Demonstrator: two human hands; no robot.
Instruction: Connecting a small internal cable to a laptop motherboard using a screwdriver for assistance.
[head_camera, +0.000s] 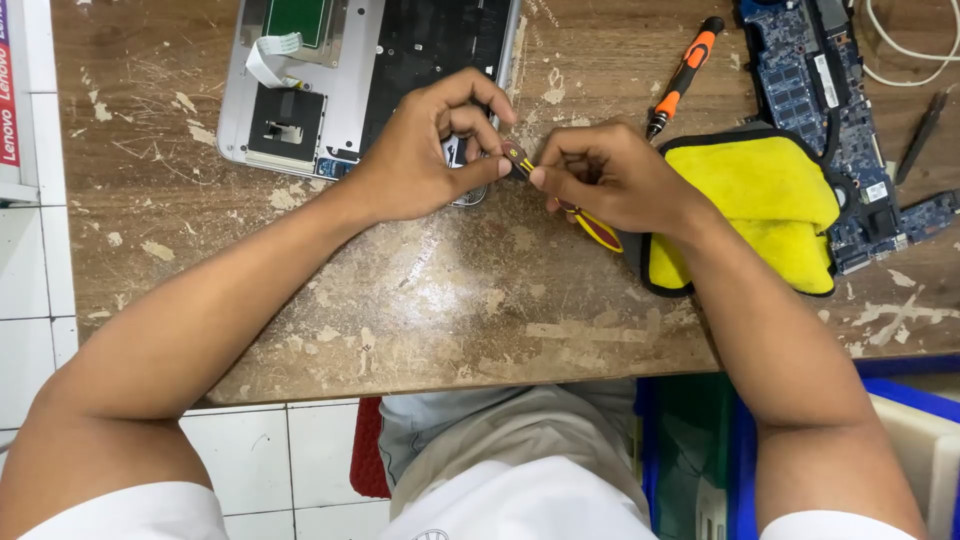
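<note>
I see both hands meeting over mid-bench (420, 300), just in front of the opened laptop shell (300, 90). My right hand (610, 180) has its grip closed on red-and-yellow tweezers (590, 222). Their long axis runs diagonally, handle end low and to the right, tip end up and left toward my left hand (425, 155). That left grip is pinched shut at the tweezer tip; whether a small part sits between the fingers I cannot tell. The left hand is nearer the shell. A yellow cloth (760, 200) lies just right of the right wrist.
</note>
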